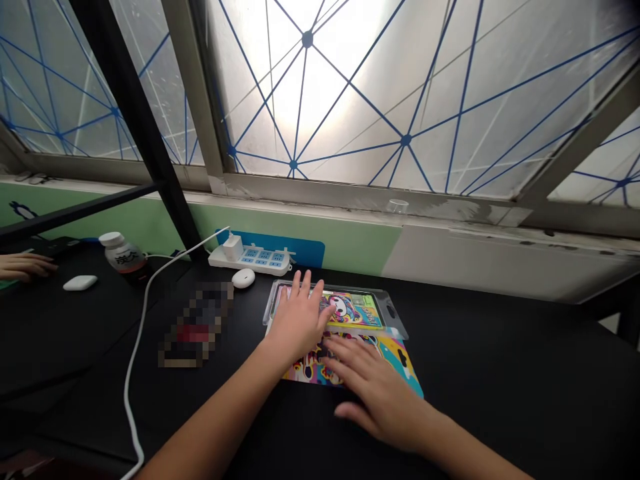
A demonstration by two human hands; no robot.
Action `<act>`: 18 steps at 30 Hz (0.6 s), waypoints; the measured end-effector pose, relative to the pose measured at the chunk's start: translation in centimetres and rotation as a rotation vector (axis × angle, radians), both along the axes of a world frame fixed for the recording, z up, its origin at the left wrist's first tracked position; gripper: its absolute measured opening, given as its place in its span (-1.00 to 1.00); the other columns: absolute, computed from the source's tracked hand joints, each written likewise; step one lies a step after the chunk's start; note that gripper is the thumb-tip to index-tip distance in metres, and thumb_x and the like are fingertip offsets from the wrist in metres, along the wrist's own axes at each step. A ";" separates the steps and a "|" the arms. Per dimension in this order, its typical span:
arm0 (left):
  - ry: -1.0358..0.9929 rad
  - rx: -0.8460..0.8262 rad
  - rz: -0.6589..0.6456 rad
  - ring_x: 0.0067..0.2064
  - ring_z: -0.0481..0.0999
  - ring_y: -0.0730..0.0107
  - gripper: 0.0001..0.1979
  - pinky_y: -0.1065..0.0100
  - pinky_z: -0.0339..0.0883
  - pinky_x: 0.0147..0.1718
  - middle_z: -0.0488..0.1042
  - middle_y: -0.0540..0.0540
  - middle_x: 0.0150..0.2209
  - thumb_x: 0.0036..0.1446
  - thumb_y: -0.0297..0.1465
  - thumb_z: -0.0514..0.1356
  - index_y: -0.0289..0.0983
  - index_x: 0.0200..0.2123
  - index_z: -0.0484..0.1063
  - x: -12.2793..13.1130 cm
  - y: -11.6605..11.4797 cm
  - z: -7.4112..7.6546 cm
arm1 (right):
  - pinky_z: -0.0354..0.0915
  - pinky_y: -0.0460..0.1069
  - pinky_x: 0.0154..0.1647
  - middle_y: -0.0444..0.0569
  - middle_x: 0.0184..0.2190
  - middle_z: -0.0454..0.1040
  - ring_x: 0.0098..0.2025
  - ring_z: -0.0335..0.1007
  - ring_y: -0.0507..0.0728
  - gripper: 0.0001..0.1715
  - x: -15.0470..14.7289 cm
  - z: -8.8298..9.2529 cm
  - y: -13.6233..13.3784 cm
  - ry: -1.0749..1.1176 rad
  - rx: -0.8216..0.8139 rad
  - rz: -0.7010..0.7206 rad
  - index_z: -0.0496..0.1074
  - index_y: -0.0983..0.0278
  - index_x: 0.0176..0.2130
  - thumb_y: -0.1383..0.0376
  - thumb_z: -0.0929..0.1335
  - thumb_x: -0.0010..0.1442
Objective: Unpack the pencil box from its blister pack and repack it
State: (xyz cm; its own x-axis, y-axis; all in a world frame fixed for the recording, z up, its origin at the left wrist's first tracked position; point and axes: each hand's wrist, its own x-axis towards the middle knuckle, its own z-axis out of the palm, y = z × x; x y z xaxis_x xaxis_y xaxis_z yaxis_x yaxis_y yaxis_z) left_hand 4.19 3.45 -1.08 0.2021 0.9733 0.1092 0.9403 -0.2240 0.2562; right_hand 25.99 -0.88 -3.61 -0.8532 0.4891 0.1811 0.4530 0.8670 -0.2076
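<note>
On the black table lies a colourful cartoon-printed backing card [400, 357] with a hang hole near its right edge. Along its far side is a clear plastic blister shell [395, 313], with a bright cartoon-printed piece [367, 310] showing inside. My left hand [300, 317] lies across the left part of the shell, fingers stretched out and pointing away from me. My right hand [377, 383] rests flat over the near right part of the card, its fingers spread and thumb out to the side. Both hands cover part of the print.
A white power strip [263, 259] with a charger stands against the wall; its white cable [143, 340] runs down the left. Left of the card are a white round case [243, 279] and a pixelated object [197, 327]. Farther left are a bottle [125, 257], another white case [80, 283] and a co-worker's hand [27, 265].
</note>
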 end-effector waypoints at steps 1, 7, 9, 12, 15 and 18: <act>-0.001 -0.026 -0.013 0.47 -0.27 -0.08 -0.29 -0.19 -0.09 0.31 -0.18 -0.25 0.47 0.39 0.02 -0.22 -0.27 0.42 0.02 0.4 0.5 -0.1 | -0.04 0.26 0.41 0.08 0.44 0.01 0.45 -0.10 0.32 -0.19 -0.4 0.2 -0.5 -0.057 -0.120 0.008 0.07 0.20 0.41 -0.07 0.27 0.35; 0.020 -0.090 -0.043 0.47 -0.24 -0.08 -0.20 -0.19 -0.26 0.34 -0.13 -0.22 0.46 0.32 0.14 -0.21 -0.21 0.42 0.03 -0.8 2.6 -1.3 | -0.20 0.34 0.43 0.01 0.45 -0.01 0.46 -0.18 0.34 -0.21 -0.4 2.4 -1.6 -0.139 -0.447 -0.101 0.07 0.11 0.41 -0.13 0.22 0.35; 0.025 -0.094 -0.043 0.47 -0.22 -0.05 -0.21 -0.17 -0.24 0.34 -0.12 -0.18 0.46 0.31 0.15 -0.21 -0.18 0.42 0.03 -1.9 2.9 -1.5 | -0.10 0.32 0.41 0.00 0.39 0.17 0.40 0.02 0.34 -0.36 0.2 3.0 -1.8 -0.108 -0.437 -0.133 0.28 0.09 0.31 -0.08 0.24 0.36; 0.036 -0.092 -0.021 0.47 -0.19 -0.06 -0.22 -0.17 -0.21 0.34 -0.10 -0.18 0.46 0.31 0.14 -0.20 -0.18 0.42 0.04 -3.5 3.2 -1.7 | 0.13 0.24 0.31 0.01 0.20 0.43 0.22 0.31 0.28 -0.57 1.5 3.2 -1.8 -0.049 -0.395 -0.156 0.49 0.11 0.10 0.03 0.23 0.41; 0.046 -0.064 0.005 0.47 -0.18 -0.06 -0.23 -0.18 -0.21 0.33 -0.08 -0.18 0.46 0.32 0.11 -0.19 -0.20 0.42 0.05 -4.4 3.2 -1.9 | 0.30 0.14 0.11 0.04 -0.03 0.54 0.02 0.43 0.22 -0.59 3.4 2.1 -0.7 0.029 -0.318 -0.216 0.53 0.14 -0.05 0.09 0.17 0.44; 0.045 -0.037 0.006 0.47 -0.19 -0.03 -0.25 -0.17 -0.23 0.34 -0.09 -0.15 0.46 0.34 0.10 -0.20 -0.19 0.42 0.05 -4.7 3.1 -2.2 | 0.32 0.15 0.00 0.10 -0.07 0.49 -0.04 0.40 0.24 -0.61 5.3 0.1 1.4 0.129 -0.137 -0.441 0.47 0.19 -0.02 0.08 0.19 0.42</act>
State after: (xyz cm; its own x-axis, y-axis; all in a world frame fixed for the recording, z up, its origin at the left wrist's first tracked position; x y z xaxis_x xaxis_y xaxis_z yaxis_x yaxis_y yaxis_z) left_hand -0.47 6.52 -3.24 0.2002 0.9776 0.0642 0.9524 -0.2096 0.2213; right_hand 31.31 0.54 -3.52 -0.5339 0.8261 0.1804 0.7344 0.5588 -0.3852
